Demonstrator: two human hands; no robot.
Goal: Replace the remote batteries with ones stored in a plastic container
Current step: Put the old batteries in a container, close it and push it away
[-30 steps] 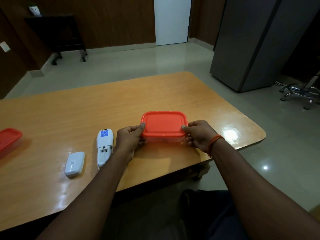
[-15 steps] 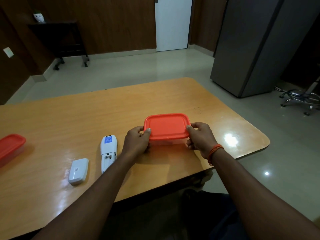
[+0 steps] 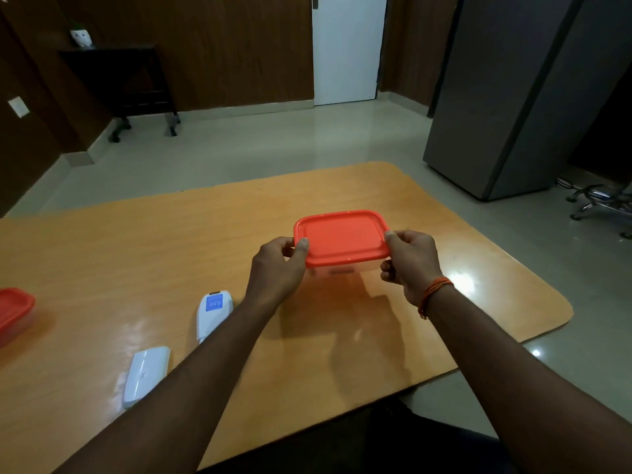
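Observation:
A clear plastic container with an orange lid (image 3: 342, 236) hangs a little above the wooden table (image 3: 171, 241). My left hand (image 3: 278, 268) grips its left end with the thumb on the lid rim. My right hand (image 3: 412, 265) grips its right end. The lid sits closed on the box. To the left on the table lies the white remote (image 3: 213, 314), back side up, partly hidden by my left forearm. Its loose white battery cover (image 3: 145, 376) lies further left and nearer to me.
A second orange-lidded container (image 3: 13, 311) sits at the table's left edge. The table's rounded right corner (image 3: 561, 313) lies close to my right wrist. Beyond the table stand a grey cabinet (image 3: 513, 97) and an office chair base (image 3: 602, 200).
Both hands have lifted the container off the table and raised it slightly. The camera view has tilted, so the remote and cover appear lower in the frame.

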